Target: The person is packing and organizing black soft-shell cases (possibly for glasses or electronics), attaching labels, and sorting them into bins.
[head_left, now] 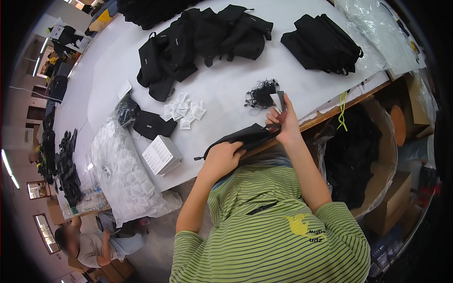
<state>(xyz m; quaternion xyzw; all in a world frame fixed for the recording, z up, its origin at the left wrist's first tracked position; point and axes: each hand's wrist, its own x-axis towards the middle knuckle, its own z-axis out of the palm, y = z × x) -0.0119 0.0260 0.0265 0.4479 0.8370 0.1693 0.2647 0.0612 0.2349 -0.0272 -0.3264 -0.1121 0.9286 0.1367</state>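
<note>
Right hand [282, 123]: raised at the table's near edge; a small grey-white card tag [278, 101] is pinched upright between fingertips, while the lower fingers are closed on the end of a black pouch [245, 137].
Left hand [222, 158]: clenched around the other end of the same pouch, knuckles up, a short zip pull or cord seen poking out at its left.
Pouch position: held flat and slightly tilted, resting on the white table [226, 89] edge, between the two hands.
Pouch look: soft black fabric, slim, long, limp; its opening cannot be told from here.
Risk, tag: it could slip from the pinch, since the same hand is also kept busy with the pouch.
Risk, pouch: being at the very edge, it could slide off toward the lap if either grip is eased.
Risk, strings: the tangle of black cords [261, 94] just beyond the tag could be snagged and dragged.
Farther out: white sachets [183, 111] scattered, black bags [203, 40] piled well apart.
</note>
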